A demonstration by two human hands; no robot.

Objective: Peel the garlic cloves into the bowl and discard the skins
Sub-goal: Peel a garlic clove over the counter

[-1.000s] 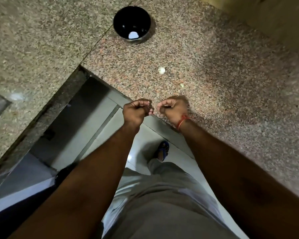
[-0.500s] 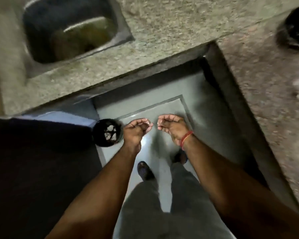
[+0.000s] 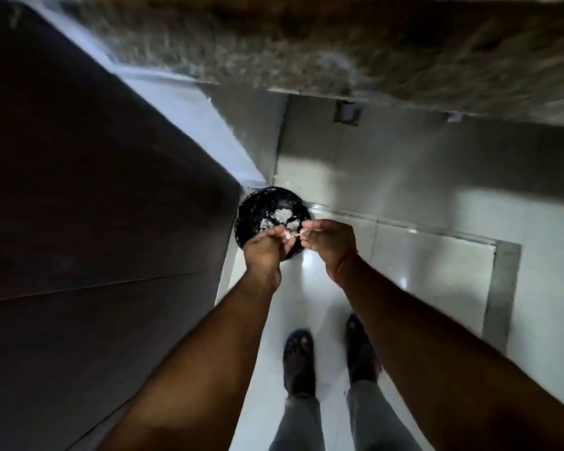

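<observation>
Two hands meet over a black bin, fingertips almost touching. The left hand (image 3: 265, 248) has its fingers curled inward, thumb and forefinger pinched on a small pale scrap, seemingly garlic skin (image 3: 288, 235), though it is too small and blurred to tell skin from clove. The right hand (image 3: 330, 245) is curled too, its fingertips (image 3: 304, 234) pinching a thin pale strand that runs across to the scrap; both hands hold the same bit between them. Whether a clove lies inside either palm cannot be told.

Directly under and just beyond the fingertips sits the bin (image 3: 251, 219), round, dark and lined with something shiny. Pale skins (image 3: 280, 216) lie in a heap inside it, right behind the pinched scrap. The near rim of the bin is hidden by the left hand.

Left of the left hand, touching the bin's side, rises a dark cabinet (image 3: 95, 206) face. Right of the right hand spreads a glossy pale floor (image 3: 420, 249) with a grey border strip. Beyond the bin and the fingers, a speckled stone counter (image 3: 306, 43) edge crosses the top, heavily blurred.

Back from the fingers, both bare forearms run towards the camera. Below them, between the arms, two feet in dark sandals (image 3: 298, 362) stand on the floor, with grey trouser legs (image 3: 298, 424) above them. The bowl is out of view.
</observation>
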